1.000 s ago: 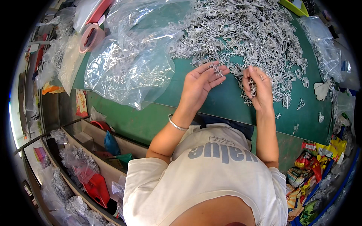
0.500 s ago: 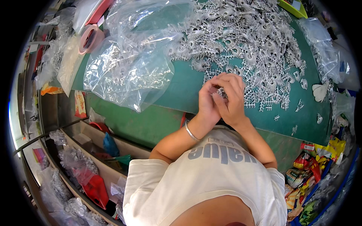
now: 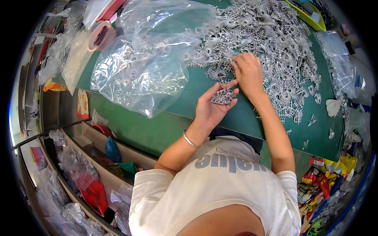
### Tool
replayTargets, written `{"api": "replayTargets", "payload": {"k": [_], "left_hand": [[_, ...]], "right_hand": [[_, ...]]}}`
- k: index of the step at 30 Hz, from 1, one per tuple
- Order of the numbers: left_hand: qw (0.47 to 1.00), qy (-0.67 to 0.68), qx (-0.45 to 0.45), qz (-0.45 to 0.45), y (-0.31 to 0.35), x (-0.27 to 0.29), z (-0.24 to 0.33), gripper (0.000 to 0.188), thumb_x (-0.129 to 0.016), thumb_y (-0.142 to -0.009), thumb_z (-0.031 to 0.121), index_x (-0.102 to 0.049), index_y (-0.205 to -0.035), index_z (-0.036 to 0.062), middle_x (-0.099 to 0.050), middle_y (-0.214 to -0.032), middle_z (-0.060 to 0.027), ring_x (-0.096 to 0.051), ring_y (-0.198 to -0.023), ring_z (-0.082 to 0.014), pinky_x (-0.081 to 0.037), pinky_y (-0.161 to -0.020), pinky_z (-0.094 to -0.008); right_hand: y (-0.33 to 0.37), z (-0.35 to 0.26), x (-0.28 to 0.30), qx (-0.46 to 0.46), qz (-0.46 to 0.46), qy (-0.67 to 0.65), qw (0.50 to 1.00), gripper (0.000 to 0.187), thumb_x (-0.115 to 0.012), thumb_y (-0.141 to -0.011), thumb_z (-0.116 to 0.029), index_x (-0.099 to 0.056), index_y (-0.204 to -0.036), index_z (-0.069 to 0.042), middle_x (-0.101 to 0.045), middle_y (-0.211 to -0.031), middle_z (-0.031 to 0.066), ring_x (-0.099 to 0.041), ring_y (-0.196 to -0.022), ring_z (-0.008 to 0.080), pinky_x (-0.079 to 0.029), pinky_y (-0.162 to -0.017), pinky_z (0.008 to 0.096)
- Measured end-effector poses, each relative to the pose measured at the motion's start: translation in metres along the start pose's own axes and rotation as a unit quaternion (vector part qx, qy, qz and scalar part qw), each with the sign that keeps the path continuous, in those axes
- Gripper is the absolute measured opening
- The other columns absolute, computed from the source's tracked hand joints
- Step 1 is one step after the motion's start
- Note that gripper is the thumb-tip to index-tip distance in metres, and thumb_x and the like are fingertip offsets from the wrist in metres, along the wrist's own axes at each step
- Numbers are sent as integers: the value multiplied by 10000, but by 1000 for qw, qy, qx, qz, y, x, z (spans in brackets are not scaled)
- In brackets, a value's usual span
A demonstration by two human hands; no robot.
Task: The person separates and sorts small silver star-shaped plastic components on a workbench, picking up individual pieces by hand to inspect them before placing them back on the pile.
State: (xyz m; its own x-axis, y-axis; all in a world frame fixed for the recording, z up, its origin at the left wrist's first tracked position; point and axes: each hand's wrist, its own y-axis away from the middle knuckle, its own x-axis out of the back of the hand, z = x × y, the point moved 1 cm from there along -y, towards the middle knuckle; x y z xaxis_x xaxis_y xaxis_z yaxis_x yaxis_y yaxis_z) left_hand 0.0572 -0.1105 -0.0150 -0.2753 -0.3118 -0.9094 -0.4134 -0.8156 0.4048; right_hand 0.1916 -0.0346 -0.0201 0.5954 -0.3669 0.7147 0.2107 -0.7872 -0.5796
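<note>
My left hand (image 3: 208, 107), palm up with a bracelet at its wrist, cups a bunch of small grey lattice pieces (image 3: 222, 96) between thumb and curled fingers. Farther out, my right hand (image 3: 249, 72) is over the near part of a wide pile of loose grey pieces (image 3: 281, 43), some branched, some fan-shaped. Its fingers point down and pinch together at the pile; they are slightly blurred, and whatever lies between them is too small to name. The two hands are apart.
A clear plastic bag (image 3: 138, 74) with grey pieces in it covers the green table's (image 3: 240, 118) left side. Tape rolls (image 3: 101, 36) lie beyond it. A yellow-green tray (image 3: 309, 15) sits far right. Colourful packets (image 3: 319, 177) fill the right side; bins (image 3: 98, 153) stand left.
The hands were together over the pieces; now they have parted. My right hand has moved away to the pile, while my left has turned palm up, keeping the bunch.
</note>
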Motion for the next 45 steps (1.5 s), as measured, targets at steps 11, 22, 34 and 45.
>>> {"api": "replayTargets", "payload": {"k": [11, 22, 34, 45], "left_hand": [[995, -91, -41, 26, -3, 9, -6, 240, -540, -863, 91, -518, -1095, 39, -556, -1090, -114, -565, -900, -198, -491, -688, -312], [931, -348, -101, 48, -9, -9, -2, 178, -583, -858, 128, -610, -980, 2, -625, -838, -56, -589, -734, -123, -481, -586, -245], [845, -524, -85, -67, -2, -28, -6, 189, -627, -798, 34, -601, -982, 2, -615, -844, -41, -568, -704, -91, -467, -577, -221], [957, -286, 38, 13, -14, -16, -7, 192, -538, -870, 116, -597, -1012, 1, -628, -856, -78, -608, -774, -146, -491, -588, -259]], "right_hand": [[33, 3, 46, -451, -76, -606, 650, 212, -566, -869, -114, -572, -1019, 36, -607, -761, 44, -551, -664, 92, -433, -611, 205], [40, -24, 68, -384, -131, -452, 794, 149, -598, -827, -61, -623, -958, 5, -603, -760, 16, -534, -640, 60, -418, -557, 188], [49, -18, 77, -421, -78, -590, 685, 145, -561, -865, -99, -591, -939, 21, -604, -700, 66, -566, -576, 100, -448, -486, 210], [57, -11, 80, -433, -33, -668, 604, 176, -490, -904, -118, -520, -1015, 15, -627, -834, 114, -590, -653, 134, -466, -508, 219]]}}
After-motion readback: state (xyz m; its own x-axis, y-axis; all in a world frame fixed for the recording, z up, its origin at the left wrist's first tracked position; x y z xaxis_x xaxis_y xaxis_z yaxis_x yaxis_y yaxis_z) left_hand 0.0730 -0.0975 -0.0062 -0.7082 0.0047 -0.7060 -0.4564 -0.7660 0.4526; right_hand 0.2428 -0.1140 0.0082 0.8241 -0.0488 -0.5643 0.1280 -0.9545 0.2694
